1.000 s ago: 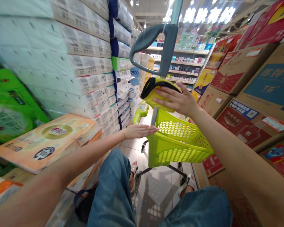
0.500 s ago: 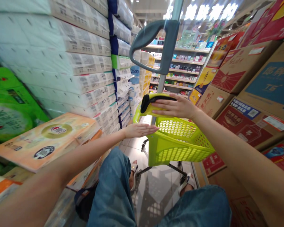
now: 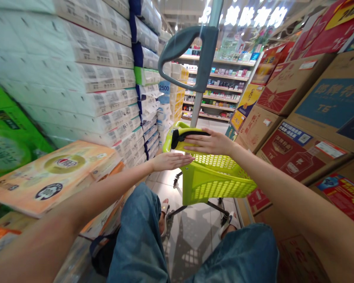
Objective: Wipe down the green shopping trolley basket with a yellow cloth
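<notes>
Tiled store aisle (image 3: 159, 181), yellow-green perforated plastic cart (image 3: 193, 184).
Right hand (image 3: 214, 143) grasps folded yellow-and-black cloth (image 3: 181, 146); left hand (image 3: 168, 161) flat, released, beside cart.

Head view, remote | right hand (image 3: 208, 142): I see fingers laid straight along a yellow-and-black folded cloth (image 3: 179, 138), grip unclear | left hand (image 3: 169, 161): flat, fingertips at edge of green cart basket (image 3: 206, 173) | grey handle (image 3: 208, 59) above | tissue packs (image 3: 110, 74) stacked left, cartons (image 3: 299, 78) right, stocked shelves (image 3: 221, 76) beyond
</notes>
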Demonstrator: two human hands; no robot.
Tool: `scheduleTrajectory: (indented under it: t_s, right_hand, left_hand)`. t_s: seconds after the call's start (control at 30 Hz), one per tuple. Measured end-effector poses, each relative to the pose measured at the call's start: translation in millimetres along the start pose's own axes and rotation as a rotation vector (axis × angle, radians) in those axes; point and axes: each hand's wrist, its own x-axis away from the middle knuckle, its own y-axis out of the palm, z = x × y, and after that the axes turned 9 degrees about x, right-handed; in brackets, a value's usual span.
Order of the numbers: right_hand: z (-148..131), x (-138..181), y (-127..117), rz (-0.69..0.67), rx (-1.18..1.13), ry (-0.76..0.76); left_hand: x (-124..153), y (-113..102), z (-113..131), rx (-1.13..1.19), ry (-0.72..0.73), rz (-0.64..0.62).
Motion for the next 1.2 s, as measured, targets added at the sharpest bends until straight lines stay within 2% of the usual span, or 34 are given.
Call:
scheduleTrajectory:
  t_s: [0.13,0.2,0.3,0.43,0.5,0.57,0.63,0.73,0.8,0.87,0.93,1.0,1.07,1.13,1.2]
  right_hand:
    - [44,-20,-31,0.058,0.175,0.119]
    - [50,-25,-35,0.043,0.246,0.170]
    - [29,-18,-19,-0.007,0.219,0.166]
    - [-15,3,12,-0.063,0.115,0.009]
    - [-19,7,14,-0.067,0.075,-0.053]
    - [-6,2,5,-0.071,0.037,-0.057]
    - [18,-8,-13,-0.035,0.001,-0.001]
    - [49,-22,-35,0.038,0.004,0.168]
    - [53,-26,-37,0.048,0.033,0.263]
    - [41,-22,-26,0.041,0.061,0.293]
    - [18,-11,-8,0.023,0.071,0.242]
    - [-5,1,9,-0.007,0.058,0.123]
    - [-16,9,17,-0.039,0.051,0.003]
    - [-10,9,12,-0.049,0.049,-0.043]
    - [9,0,-3,-0.019,0.032,0.001]
  left_hand:
    - [-1,-3,-1,-0.079,0.018,0.040]
    - [-1,-4,-1,-0.085,0.022,0.042]
    - [0,0,-1,-0.067,0.020,0.050]
    - [3,10,0,0.037,-0.005,0.081]
    - [3,12,0,0.064,-0.004,0.054]
    - [2,9,0,0.044,0.004,-0.007]
    - [1,5,-1,0.020,0.004,-0.035]
    - [-1,-1,-1,0.034,0.006,0.026]
    - [-1,-3,-1,0.050,0.011,0.072]
    - [-1,-3,-1,0.071,0.007,0.076]
    - [-1,0,-1,0.095,-0.001,0.043]
    - [0,3,0,0.113,-0.015,0.010]
    - [1,5,0,0.123,-0.021,-0.013]
    - [1,5,0,0.118,-0.015,-0.037]
    - [0,2,0,0.097,-0.007,-0.080]
